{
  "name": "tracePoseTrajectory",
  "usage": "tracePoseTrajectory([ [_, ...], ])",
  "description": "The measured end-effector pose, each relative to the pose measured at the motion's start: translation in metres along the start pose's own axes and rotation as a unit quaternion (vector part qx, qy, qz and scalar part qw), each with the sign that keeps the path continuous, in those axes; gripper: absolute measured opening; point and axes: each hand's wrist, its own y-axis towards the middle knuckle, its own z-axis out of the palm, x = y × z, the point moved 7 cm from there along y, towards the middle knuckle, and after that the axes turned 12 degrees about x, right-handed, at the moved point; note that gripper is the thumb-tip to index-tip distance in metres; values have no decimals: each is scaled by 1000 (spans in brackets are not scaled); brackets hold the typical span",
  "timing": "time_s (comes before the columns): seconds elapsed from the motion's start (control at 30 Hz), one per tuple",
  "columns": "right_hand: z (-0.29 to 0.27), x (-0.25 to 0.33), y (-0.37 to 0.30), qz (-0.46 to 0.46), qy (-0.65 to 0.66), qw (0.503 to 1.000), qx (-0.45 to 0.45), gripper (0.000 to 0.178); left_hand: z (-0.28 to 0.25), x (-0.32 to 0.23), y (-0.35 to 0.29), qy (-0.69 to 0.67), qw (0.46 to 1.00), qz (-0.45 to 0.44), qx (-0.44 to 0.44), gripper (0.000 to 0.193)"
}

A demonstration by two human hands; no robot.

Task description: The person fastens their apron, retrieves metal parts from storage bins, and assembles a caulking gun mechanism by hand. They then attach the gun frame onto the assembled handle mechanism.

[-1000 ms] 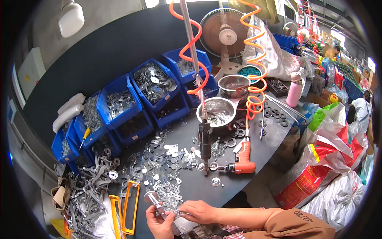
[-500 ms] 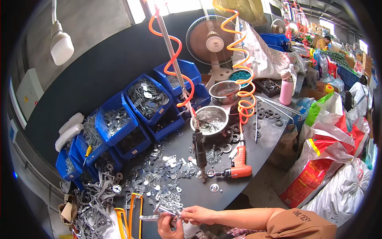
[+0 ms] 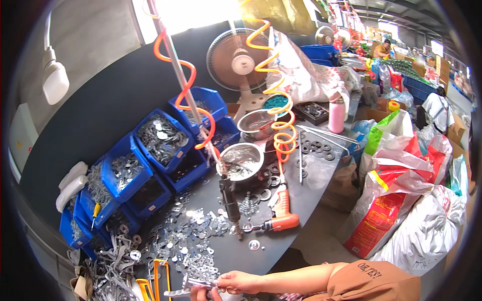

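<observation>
At the lower edge, my left hand (image 3: pixel 205 294) is closed round a silvery metal part with a long flat lever arm (image 3: pixel 176 293); the arm sticks out to the left. My right hand (image 3: pixel 235 282) meets it from the right, thumb and fingertips pinched together at the part's near end. Whatever small thing those fingertips grip is too small to make out. Just beyond both hands lies a spread of small flat metal pieces (image 3: pixel 201 261). A yellow-orange frame-shaped tool (image 3: pixel 160 273) lies left of my left hand, beside a heap of metal levers (image 3: pixel 113 271).
Blue bins (image 3: pixel 125 173) of metal pieces line the table's left and back. A black air screwdriver (image 3: pixel 230 203) hangs over the middle; an orange pistol-grip air tool (image 3: pixel 283 215) lies right of it. Behind them stand a steel bowl (image 3: pixel 241 160) and a fan (image 3: pixel 241 62). Sacks (image 3: pixel 381 210) stand right.
The view has swung to the right, so the bench sits farther left in it. Both hands stay together at the metal part, now lower in the picture.
</observation>
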Motion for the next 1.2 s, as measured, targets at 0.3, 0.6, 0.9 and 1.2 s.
tracePoseTrajectory([
  [0.3, 5, 25, -6, -117, -233, 963, -73, 23, 12, 46, -23, -291, 920, -255, -65, 51],
  [0.6, -46, 84, -12, -33, -817, 524, -238, 7, 8, 55, -27, -424, 820, -366, -118, 58],
  [0.9, -37, 110, -30, -203, -830, 460, -243, 39, 1, 47, -11, -574, 745, -326, -94, 56],
  [1.2, 75, 83, -36, -252, -561, 789, -14, 30, -15, 26, -15, -610, 750, -254, -45, 60],
])
